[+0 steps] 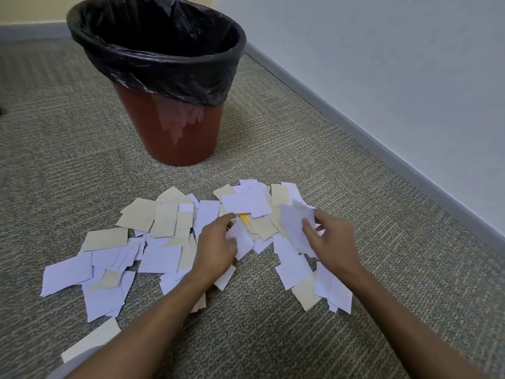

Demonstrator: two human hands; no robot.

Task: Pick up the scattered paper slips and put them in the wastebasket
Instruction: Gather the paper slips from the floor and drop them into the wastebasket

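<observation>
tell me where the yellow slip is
In the head view the yellow slip peeks out mid-pile, just right of the left hand, under white slips.

The floor is covered with a carpet [273, 337] of grey and beige flecks, woven in short stripes. It lies under the hands and spreads to all sides of them. To the right of the hands and beyond them stands a pale, plain wall [382, 77]. A grey baseboard [355, 124] runs along its foot, in a slanted line from far ahead to the right edge. Far ahead on the left, a second grey baseboard [32, 30] meets a yellowish wall [27, 8].
</observation>
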